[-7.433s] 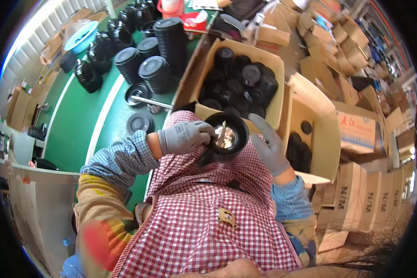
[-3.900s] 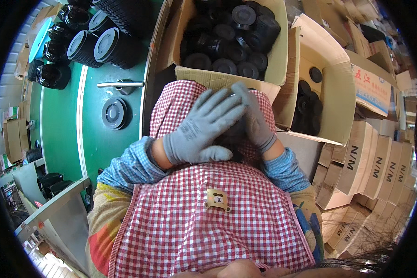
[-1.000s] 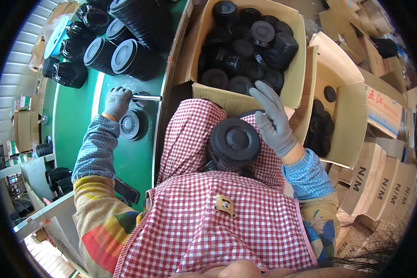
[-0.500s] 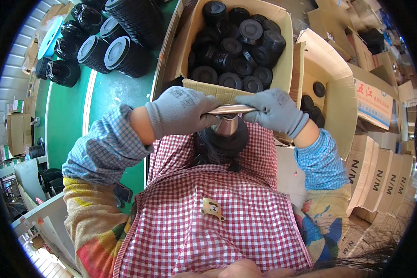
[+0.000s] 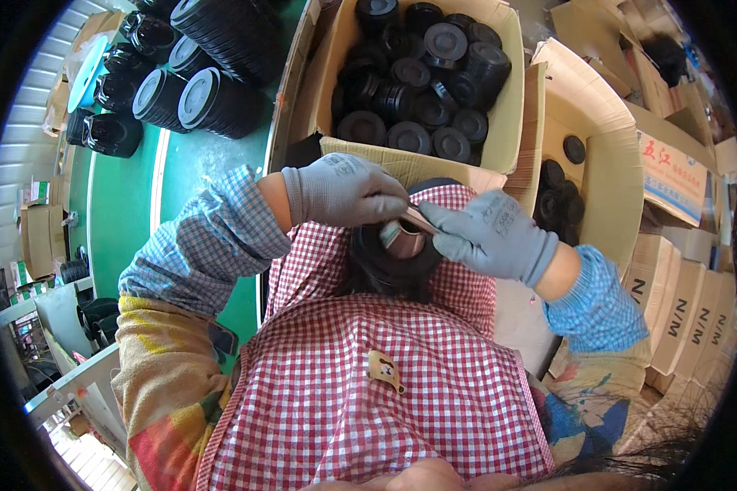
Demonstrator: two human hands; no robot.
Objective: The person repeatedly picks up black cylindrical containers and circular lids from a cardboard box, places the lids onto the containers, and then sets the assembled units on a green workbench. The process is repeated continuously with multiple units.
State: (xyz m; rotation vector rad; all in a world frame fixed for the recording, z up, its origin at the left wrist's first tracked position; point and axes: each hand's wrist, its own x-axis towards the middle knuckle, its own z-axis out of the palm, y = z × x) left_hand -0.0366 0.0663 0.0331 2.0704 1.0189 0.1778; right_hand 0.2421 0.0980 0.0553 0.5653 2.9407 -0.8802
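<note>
Both hands wear grey gloves and meet above my lap. A narrow metal-coloured strip (image 5: 418,219) runs slantwise between them. My left hand (image 5: 348,192) pinches its upper-left end, with the fingers closed. On the other end my right hand (image 5: 493,236) is closed, thumb and fingers pressed together. Just below the strip, a shiny silver and copper-toned round piece (image 5: 403,244) shows inside the opening of a black ring-shaped part (image 5: 397,277), between my knees. Whether strip and round piece are one thing I cannot tell.
Ahead stands a cardboard box (image 5: 422,164) of black round lids. To its right another carton (image 5: 606,172) holds a few more. Stacked black tubs (image 5: 221,102) stand on the green table (image 5: 127,192) at left. Closed cartons (image 5: 667,303) line the right side.
The strip has gone from nearly level to slanting, its right end lower. My right hand has come down and nearer. The black part's opening now shows from above.
</note>
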